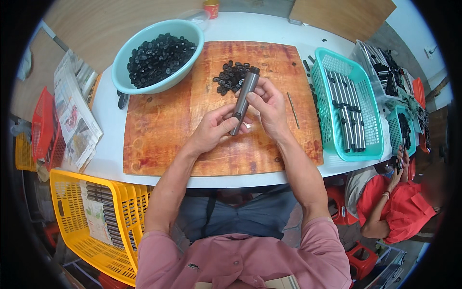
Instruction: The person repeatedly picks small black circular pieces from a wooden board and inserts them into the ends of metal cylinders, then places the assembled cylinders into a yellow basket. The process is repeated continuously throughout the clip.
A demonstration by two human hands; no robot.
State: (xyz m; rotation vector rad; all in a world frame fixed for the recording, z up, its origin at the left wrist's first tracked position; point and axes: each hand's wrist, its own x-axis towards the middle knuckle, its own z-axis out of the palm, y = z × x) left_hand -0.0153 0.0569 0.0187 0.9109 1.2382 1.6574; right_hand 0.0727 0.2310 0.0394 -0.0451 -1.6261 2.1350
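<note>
Both hands hold a dark grey metal tube (246, 94) tilted above a stained wooden board (162, 144). My left hand (216, 126) grips its lower end, thumb beside a small black oval piece (237, 115) on the tube's side. Around the upper part is my right hand (267, 104), with the thumb laid along the tube; a black fitting (255, 70) caps that end. Just behind the tube lies a pile of small black plastic pieces (227, 77), partly hidden by it. To the right of my right hand, a thin metal rod (293, 110) rests on the board.
A pale blue basin (121, 77) of black pieces stands at back left. Tubes fill part of a turquoise basket (373, 119) at right. A yellow crate (68, 216) holds more tubes at lower left. Newspapers (77, 119) hang at the left edge. A co-worker in red (408, 209) sits at right.
</note>
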